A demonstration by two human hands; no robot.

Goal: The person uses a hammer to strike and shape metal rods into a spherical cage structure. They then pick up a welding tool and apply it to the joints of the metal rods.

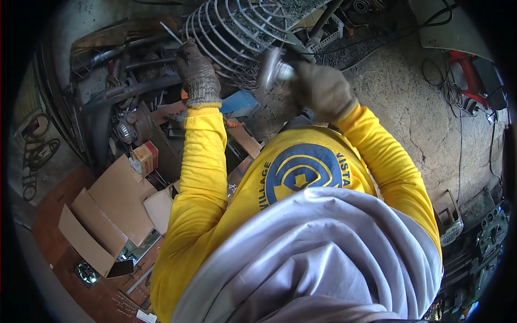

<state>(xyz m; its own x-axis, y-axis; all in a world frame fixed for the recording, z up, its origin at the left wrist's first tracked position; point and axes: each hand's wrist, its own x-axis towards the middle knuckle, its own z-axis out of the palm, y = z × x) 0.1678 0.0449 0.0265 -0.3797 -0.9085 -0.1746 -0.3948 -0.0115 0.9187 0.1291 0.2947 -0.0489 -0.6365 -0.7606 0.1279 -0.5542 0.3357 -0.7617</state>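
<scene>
My left hand [198, 75], in a grey knit work glove, is closed in a fist at the left side of a cage of curved grey metal bars [215, 32]. A thin pale rod [171, 32] sticks out from the top of that fist. The palm side is hidden. To the right of the cage, my right hand [325, 91], also gloved, is closed on a hammer [272, 69]. Its silvery head points left toward the bars and is smeared by motion. The handle is mostly hidden by the glove.
Metal bars and scrap [129, 81] crowd the left, with an open cardboard box [116, 202] below them. A blue piece [239, 103] lies under the cage. On the concrete floor [398, 97] at right are loose cables and a red-and-black machine [466, 78].
</scene>
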